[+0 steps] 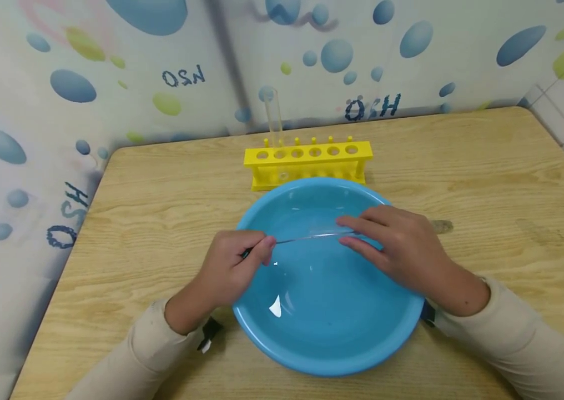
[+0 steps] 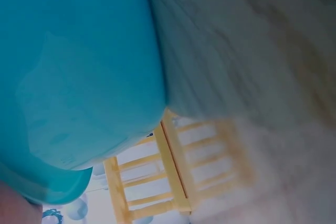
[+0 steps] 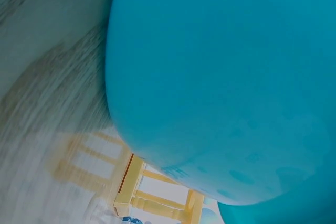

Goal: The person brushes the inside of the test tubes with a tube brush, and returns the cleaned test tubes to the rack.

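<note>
In the head view my left hand (image 1: 234, 264) grips a thin wire-like rod (image 1: 289, 240) over a blue basin (image 1: 329, 364). A small dark part shows at that hand's curled fingers. The rod runs right to a slender clear tube (image 1: 327, 234), which looks like a test tube. My right hand (image 1: 404, 247) pinches the tube's right end between thumb and fingers. How far the rod reaches into the tube is too faint to tell. Both wrist views show mostly the outer wall of the basin; what the hands hold is out of sight there.
Behind the basin stands a yellow test tube rack (image 1: 309, 153) with one clear test tube (image 1: 274, 119) upright in it. The wooden table (image 1: 172, 183) meets a patterned wall covering (image 1: 127, 72). A small oval mark (image 1: 443, 226) lies on the table beside the right hand.
</note>
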{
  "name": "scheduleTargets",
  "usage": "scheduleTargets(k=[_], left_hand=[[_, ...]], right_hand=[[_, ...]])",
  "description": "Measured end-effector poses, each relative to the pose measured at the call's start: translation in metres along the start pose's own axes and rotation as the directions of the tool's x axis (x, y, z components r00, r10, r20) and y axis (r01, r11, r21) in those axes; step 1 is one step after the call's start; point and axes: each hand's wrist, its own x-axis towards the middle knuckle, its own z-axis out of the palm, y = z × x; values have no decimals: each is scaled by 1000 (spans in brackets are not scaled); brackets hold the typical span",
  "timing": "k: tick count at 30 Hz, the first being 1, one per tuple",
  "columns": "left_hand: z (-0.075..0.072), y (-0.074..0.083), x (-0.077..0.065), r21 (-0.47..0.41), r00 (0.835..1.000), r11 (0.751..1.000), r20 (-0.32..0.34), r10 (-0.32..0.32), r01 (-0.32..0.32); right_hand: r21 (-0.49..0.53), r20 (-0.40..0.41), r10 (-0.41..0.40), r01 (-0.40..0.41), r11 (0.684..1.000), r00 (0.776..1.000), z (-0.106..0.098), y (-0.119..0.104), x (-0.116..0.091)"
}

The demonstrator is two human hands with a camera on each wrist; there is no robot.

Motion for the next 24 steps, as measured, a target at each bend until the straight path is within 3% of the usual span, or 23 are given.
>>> scheduleTargets(k=[6,12,24], left_hand=[[-1,1,0,-110,998,992,-27,-59,55],[-2,1,-1,-146,995,987,-51,-80,72],[0,1,-2,-179,988,984,-152,-40,12]], right_hand=[[8,-7,1,-1,1000,1000,1,0,0],[14,-15,15,-15,1000,1000,1,-1,0],[24,-31,19,-19,1000,999,0,-2,0]])
